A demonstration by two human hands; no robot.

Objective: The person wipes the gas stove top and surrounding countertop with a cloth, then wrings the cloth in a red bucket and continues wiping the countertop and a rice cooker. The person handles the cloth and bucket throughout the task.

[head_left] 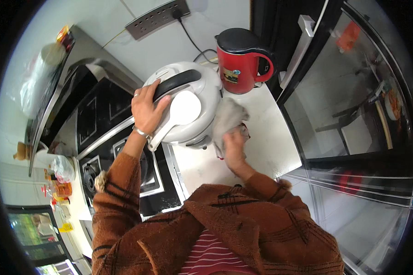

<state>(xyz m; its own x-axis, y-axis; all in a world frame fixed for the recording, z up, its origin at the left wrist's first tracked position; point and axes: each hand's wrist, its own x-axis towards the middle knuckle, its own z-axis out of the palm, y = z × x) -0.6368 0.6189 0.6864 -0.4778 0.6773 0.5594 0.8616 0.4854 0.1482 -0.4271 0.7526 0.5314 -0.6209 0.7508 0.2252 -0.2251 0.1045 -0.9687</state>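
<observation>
My left hand (146, 110) rests on the lid of a white rice cooker (206, 92), its fingers beside the black lid handle (179, 82). Across the lid lies a white rice paddle (185, 108), its handle pointing down past my left wrist. A grey cloth (229, 115) is bunched in my right hand (234, 146), against the cooker's right side. Both the cloth and this hand are blurred. Something dark red shows at the cloth's edge, too covered to name. Just behind the cloth stands a red electric kettle (239, 68) with a black lid.
The cooker sits on a white countertop (272, 137). At left is a black gas hob (158, 172) below a range hood (86, 79). A power strip (158, 19) with a plugged-in cord is on the tiled wall. Glossy dark door panels (351, 103) border the counter on the right.
</observation>
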